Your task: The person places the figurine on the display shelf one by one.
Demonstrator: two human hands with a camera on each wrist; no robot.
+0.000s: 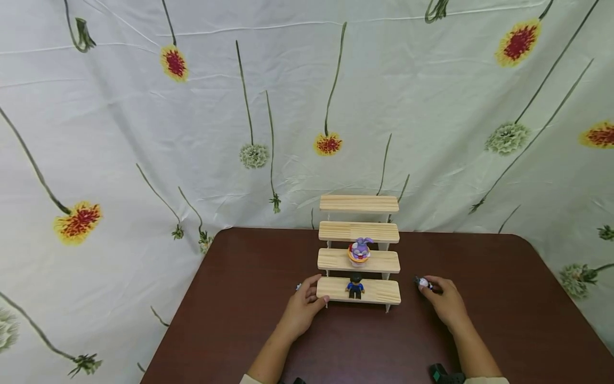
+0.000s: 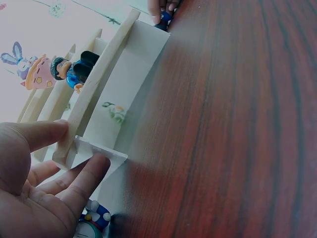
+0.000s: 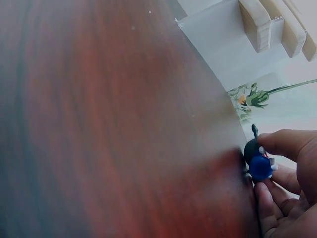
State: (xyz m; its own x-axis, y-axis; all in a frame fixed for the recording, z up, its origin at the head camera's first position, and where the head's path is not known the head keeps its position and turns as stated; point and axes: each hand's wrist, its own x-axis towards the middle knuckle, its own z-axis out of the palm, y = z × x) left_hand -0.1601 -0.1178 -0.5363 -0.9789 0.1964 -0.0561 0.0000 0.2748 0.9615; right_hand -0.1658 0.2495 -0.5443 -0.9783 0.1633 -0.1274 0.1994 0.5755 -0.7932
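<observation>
A stepped wooden display stand [image 1: 358, 230] has several light planks on white side panels. My left hand [image 1: 301, 308] grips the left end of its lowest plank, with the thumb on the wood and a finger against the side panel [image 2: 101, 148]. On that plank stands a toy figure [image 1: 355, 286] with black hair and a blue top. One step higher sits a purple rabbit-eared figurine [image 1: 359, 252] in a pink and orange cup shape. Right of the stand, my right hand [image 1: 447, 301] pinches a small dark-blue and white figurine [image 3: 260, 166] between thumb and fingers, low over the table.
Beside my left hand, another small blue and white figurine [image 2: 99, 216] stands on the table, partly hidden by the fingers. The dark brown table [image 1: 249, 266] meets a flowered white cloth [image 1: 206, 117] behind it. A black device [image 1: 445, 373] is at my right wrist.
</observation>
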